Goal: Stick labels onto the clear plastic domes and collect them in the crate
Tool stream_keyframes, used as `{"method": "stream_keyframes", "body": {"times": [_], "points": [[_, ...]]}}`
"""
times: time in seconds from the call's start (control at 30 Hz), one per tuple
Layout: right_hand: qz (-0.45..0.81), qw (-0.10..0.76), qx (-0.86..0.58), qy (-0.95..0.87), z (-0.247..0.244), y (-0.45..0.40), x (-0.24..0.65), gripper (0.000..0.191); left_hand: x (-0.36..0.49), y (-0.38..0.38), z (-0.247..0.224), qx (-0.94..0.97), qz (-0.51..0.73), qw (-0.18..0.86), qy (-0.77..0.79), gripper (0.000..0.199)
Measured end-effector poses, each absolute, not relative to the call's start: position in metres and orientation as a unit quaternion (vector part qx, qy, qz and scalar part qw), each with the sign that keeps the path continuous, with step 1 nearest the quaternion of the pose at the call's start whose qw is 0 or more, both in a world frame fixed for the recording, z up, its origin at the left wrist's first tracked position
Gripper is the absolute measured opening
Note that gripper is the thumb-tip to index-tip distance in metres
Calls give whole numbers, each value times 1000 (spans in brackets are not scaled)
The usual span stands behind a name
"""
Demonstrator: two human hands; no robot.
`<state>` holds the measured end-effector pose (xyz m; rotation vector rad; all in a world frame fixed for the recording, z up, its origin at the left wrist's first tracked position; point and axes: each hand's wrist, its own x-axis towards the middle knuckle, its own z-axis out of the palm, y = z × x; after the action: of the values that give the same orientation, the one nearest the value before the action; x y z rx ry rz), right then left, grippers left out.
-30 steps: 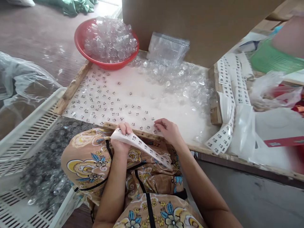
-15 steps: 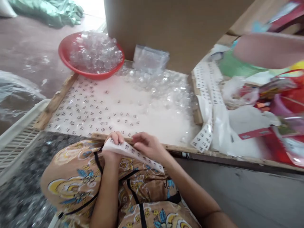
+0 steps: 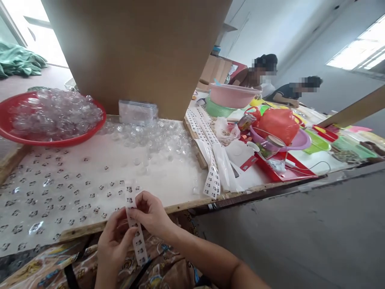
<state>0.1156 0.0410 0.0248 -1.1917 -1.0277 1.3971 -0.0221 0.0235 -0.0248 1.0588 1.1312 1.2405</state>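
A narrow white strip of panda stickers (image 3: 138, 243) hangs between my hands at the table's front edge. My left hand (image 3: 116, 237) is closed on its left side, the thumb pressed against the strip. From the right, my right hand (image 3: 152, 214) pinches the strip higher up between thumb and fingers. Beyond them on the white tabletop (image 3: 168, 186) lie many small clear pieces (image 3: 168, 138) at the back. To the left, clear pieces bearing panda stickers (image 3: 60, 196) are spread over the surface.
A red basin (image 3: 54, 140) heaped with clear pieces stands at the back left, beside a tall cardboard box (image 3: 135, 52). More sticker strips (image 3: 212, 180) lie past a wooden divider. Rightward are a red tray (image 3: 288, 174), a pink basin (image 3: 234, 94) and two people (image 3: 281, 94) farther off.
The view has swung up and to the right, bringing two people into sight. The sticker strip has turned from slanting sideways to nearly upright, and my hands have come closer together around it.
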Motion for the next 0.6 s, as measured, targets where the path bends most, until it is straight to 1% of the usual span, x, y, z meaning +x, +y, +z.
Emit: {"method": "stream_keyframes", "body": {"times": [0.07,0.1,0.13,0.17,0.23,0.27,0.3,0.33,0.4,0.47,0.53,0.57,0.6], "points": [[566,483,-500,-443,24,41,114,37,-27,21,-34,448,514,522,511,45],[542,476,-513,-466,24,42,116,34,-29,21,-37,441,519,503,533,42],[501,474,-527,-497,26,44,120,32,-30,21,-39,435,523,486,548,38],[447,476,-537,-534,28,47,127,35,-31,22,-40,435,524,476,556,35],[341,475,-532,-612,39,54,145,58,-31,23,-41,453,514,483,545,31],[313,461,-512,-654,46,57,155,68,-31,24,-40,468,504,494,533,30],[307,434,-484,-695,54,60,165,73,-30,26,-40,482,493,504,520,29],[317,399,-454,-731,62,62,174,73,-29,27,-40,496,482,512,509,29],[348,328,-410,-777,74,64,185,67,-28,29,-41,525,465,517,491,28],[362,284,-400,-793,79,63,189,55,-28,30,-42,554,450,517,473,27],[355,267,-414,-795,76,61,189,31,-27,30,-42,575,435,520,458,26],[350,268,-425,-791,74,61,189,19,-27,30,-41,577,433,521,457,27],[345,278,-440,-781,72,61,191,11,-26,29,-38,567,437,520,466,28]]}}
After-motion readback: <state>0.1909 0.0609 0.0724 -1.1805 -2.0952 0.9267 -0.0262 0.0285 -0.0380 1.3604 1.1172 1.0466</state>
